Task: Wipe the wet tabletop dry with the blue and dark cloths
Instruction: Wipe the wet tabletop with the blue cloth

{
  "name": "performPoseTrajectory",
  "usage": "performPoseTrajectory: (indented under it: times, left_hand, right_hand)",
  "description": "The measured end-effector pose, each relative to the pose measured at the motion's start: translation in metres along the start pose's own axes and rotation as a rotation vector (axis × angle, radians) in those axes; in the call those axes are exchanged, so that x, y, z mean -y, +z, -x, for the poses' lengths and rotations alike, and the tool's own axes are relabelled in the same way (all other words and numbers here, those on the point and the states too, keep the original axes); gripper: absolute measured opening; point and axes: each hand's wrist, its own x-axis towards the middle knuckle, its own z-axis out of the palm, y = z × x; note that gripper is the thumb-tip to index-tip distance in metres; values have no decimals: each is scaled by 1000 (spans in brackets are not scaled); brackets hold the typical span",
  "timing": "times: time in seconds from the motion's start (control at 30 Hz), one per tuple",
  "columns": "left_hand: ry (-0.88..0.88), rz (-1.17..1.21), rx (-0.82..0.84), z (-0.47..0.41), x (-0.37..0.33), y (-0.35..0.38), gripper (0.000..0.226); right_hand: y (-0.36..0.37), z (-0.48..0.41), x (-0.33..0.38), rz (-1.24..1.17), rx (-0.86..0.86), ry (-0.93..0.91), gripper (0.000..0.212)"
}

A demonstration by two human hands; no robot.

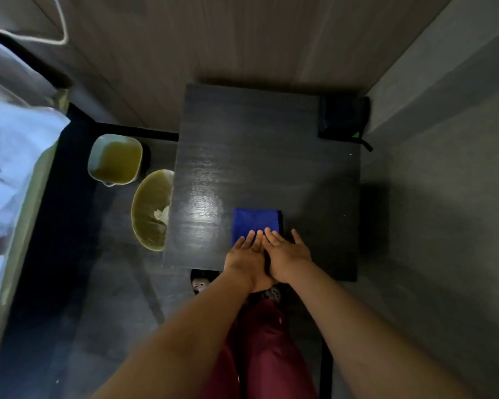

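Observation:
A folded blue cloth point(255, 223) lies on the dark tabletop point(265, 156) near its front edge, with a dark cloth edge showing along its right side. My left hand point(244, 254) and my right hand point(288, 251) lie flat side by side, fingers spread, pressing on the near end of the blue cloth. A shiny wet patch point(205, 208) glints on the tabletop left of the cloth. A dark folded item point(343, 116) sits at the table's far right corner.
Two pale bins stand on the floor left of the table: a square one point(116, 159) and a round one point(152, 208) holding crumpled paper. A bed with light sheets point(15, 156) fills the left side. Walls close in behind and to the right.

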Motion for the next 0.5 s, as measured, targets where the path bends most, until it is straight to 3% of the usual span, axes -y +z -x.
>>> performPoseTrajectory:
  times: [0.5]
  left_hand:
    - [92, -117, 51, -32, -72, -8, 96]
  right_hand:
    - [34, 22, -77, -135, -4, 74, 83]
